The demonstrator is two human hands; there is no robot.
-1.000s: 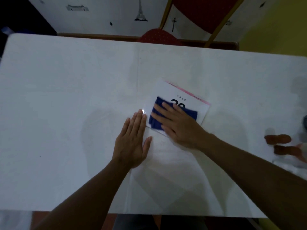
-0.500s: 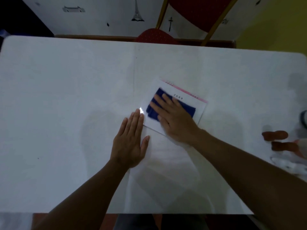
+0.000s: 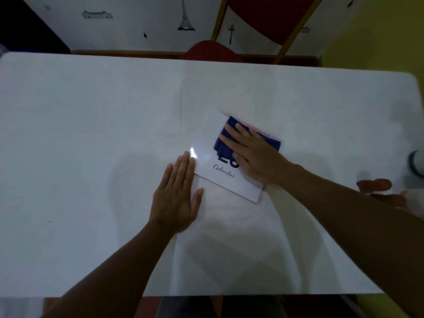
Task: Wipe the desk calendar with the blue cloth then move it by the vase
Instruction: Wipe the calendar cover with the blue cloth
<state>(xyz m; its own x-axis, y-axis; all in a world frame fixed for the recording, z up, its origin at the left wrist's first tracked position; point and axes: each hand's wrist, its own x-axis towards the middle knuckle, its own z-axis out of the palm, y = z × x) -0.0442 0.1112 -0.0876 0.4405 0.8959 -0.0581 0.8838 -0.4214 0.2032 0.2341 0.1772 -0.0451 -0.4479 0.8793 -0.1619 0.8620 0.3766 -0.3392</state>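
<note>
A white desk calendar [image 3: 231, 180] with a pink top edge lies flat and turned at an angle on the white table [image 3: 91, 134]. The folded blue cloth [image 3: 223, 143] rests on its upper part, against the pink edge. My right hand [image 3: 254, 154] lies flat on the cloth, pressing it down on the calendar. My left hand [image 3: 176, 196] is flat on the table, fingers together, its fingertips touching the calendar's left corner. At the right edge stands a pale, blurred object [image 3: 416, 164]; I cannot tell whether it is the vase.
Orange-red blurred shapes [image 3: 374, 184] lie on the table at the right edge, beside the pale object. A red chair [image 3: 211, 50] stands behind the far table edge. The near table edge runs along the bottom of the view.
My right hand has slid the blue cloth up the calendar toward its pink edge, uncovering the printed number and the word Calendar. My left hand has stayed in place.
</note>
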